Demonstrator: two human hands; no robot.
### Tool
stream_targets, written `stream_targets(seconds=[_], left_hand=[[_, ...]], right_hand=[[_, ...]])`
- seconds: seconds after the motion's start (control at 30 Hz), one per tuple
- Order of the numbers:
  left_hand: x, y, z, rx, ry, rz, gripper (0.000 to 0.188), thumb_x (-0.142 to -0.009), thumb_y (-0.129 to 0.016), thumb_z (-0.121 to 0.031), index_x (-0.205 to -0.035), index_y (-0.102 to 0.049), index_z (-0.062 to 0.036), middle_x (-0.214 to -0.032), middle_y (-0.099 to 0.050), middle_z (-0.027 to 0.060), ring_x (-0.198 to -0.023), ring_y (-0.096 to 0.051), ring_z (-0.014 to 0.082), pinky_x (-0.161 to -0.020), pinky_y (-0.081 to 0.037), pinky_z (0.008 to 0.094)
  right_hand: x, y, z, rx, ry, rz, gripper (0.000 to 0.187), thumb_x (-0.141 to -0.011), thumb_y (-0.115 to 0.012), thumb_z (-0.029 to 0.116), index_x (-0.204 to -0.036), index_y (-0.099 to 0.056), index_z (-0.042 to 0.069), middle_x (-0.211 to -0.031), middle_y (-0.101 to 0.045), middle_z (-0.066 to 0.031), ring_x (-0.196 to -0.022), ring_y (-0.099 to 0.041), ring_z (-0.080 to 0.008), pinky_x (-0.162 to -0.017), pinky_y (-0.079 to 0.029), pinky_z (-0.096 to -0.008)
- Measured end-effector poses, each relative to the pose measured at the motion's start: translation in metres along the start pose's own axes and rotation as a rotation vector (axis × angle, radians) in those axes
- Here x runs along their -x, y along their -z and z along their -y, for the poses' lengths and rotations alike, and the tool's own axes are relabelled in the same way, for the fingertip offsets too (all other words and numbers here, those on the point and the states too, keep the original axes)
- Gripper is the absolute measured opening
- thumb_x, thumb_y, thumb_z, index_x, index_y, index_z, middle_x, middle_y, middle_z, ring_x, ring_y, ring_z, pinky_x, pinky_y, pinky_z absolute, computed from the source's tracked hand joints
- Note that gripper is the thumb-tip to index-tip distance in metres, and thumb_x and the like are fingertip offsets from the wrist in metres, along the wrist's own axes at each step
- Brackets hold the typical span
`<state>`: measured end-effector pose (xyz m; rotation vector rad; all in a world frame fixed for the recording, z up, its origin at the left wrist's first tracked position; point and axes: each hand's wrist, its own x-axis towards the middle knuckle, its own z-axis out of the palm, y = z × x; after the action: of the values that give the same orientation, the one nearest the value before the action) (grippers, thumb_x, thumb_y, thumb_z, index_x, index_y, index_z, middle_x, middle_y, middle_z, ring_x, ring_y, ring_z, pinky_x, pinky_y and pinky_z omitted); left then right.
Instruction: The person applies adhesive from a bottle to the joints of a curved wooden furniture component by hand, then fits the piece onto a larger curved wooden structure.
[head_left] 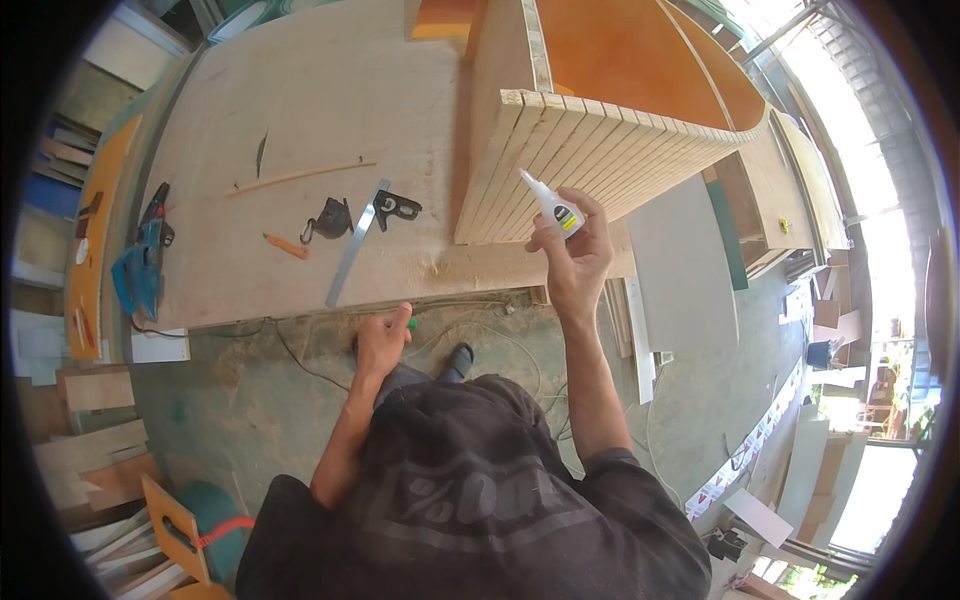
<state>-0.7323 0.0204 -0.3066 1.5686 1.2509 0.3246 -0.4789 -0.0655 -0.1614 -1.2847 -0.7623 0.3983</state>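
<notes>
My right hand [582, 258] is raised at the front of a curved wooden piece [590, 155] faced with narrow vertical strips. Its fingers grip a small white glue bottle [548, 200] with a pointed nozzle tilted up and to the left, close to the strips. Lower down, just off the near edge of the workbench [300, 130], my left hand [381, 343] is closed. A small green thing [412, 324] sticks out between its thumb and fingers; the rest of it is hidden. On the bench nearby lie a combination square [358, 243] and an orange-handled knife [288, 245].
A black tape measure [328, 220] and a thin wooden strip [302, 177] lie on the bench. At its left end stands a blue power tool [140, 270], its cable running down. Cords [500, 345] cross the floor. Grey and wooden boards [690, 270] lean at the right.
</notes>
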Motion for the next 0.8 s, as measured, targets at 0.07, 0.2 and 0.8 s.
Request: stream_targets(seconds=[0.07,0.2,0.8], left_hand=[[-0.001,0.000,0.000,-0.009,-0.004,0.008,0.062,-0.099,-0.061,-0.048,-0.063,-0.066,0.0019,-0.054,-0.058,0.0088,-0.056,-0.059,0.0162,-0.061,-0.046,0.0356],[-0.002,0.002,0.002,-0.021,-0.019,0.029,0.062,-0.100,-0.060,-0.048,-0.063,-0.066,0.0019,-0.053,-0.056,0.0086,-0.055,-0.058,0.0158,-0.060,-0.045,0.0357],[-0.007,0.008,0.006,-0.025,-0.017,0.056,0.064,-0.101,-0.058,-0.050,-0.062,-0.065,0.0009,-0.052,-0.053,0.0066,-0.054,-0.054,0.0149,-0.059,-0.044,0.0353]], right_hand=[[0.003,-0.005,-0.003,-0.001,-0.007,-0.033,0.042,-0.095,-0.067,-0.001,-0.135,-0.052,-0.003,-0.097,-0.065,-0.0076,-0.083,-0.064,-0.0111,-0.073,-0.059,-0.0265],[0.007,-0.005,-0.016,0.104,0.083,-0.092,0.043,-0.093,-0.072,0.001,-0.133,-0.056,-0.005,-0.103,-0.068,-0.0109,-0.089,-0.069,-0.0134,-0.074,-0.062,-0.0282],[-0.007,-0.016,-0.014,0.531,0.470,-0.129,0.035,-0.086,-0.083,0.007,-0.117,-0.070,-0.002,-0.096,-0.074,-0.0147,-0.084,-0.074,-0.0175,-0.068,-0.063,-0.0287]])
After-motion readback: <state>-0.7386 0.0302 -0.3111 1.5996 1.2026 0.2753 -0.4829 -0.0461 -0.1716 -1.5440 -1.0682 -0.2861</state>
